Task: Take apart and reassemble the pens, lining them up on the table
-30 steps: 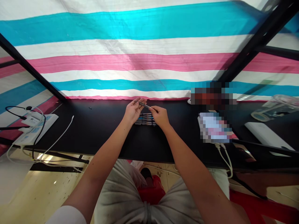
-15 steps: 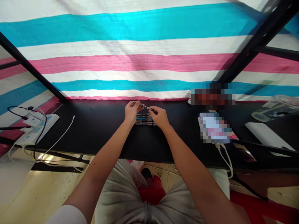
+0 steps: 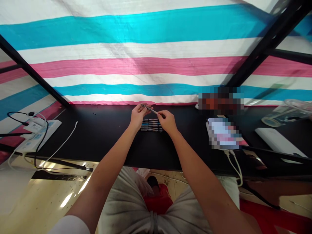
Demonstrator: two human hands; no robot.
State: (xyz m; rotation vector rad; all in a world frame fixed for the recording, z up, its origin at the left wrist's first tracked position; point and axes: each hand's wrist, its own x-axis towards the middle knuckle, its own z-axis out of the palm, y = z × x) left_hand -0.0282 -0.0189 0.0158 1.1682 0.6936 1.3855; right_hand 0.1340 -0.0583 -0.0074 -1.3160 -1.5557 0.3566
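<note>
A slim pen [image 3: 152, 110] is held slantwise between both hands, above the black table [image 3: 102, 130]. My left hand [image 3: 138, 115] is closed on its upper left end, fingers pinching it. My right hand [image 3: 166, 119] pinches the lower right end. Just below the hands, a row of several pens [image 3: 150, 125] lies side by side on the table, one with a blue barrel. The right hand partly hides their right ends.
At the left stands a white power strip [image 3: 45, 135] with plugs and cables. A phone [image 3: 223, 133] with white cables lies at the right, near a white box [image 3: 278, 141] and a clear plastic container [image 3: 280, 115]. Striped sheeting hangs behind.
The left fingers have shifted on the pen, and more of its upper left end shows. My right hand has moved slightly right. The pens on the table lie as before.
</note>
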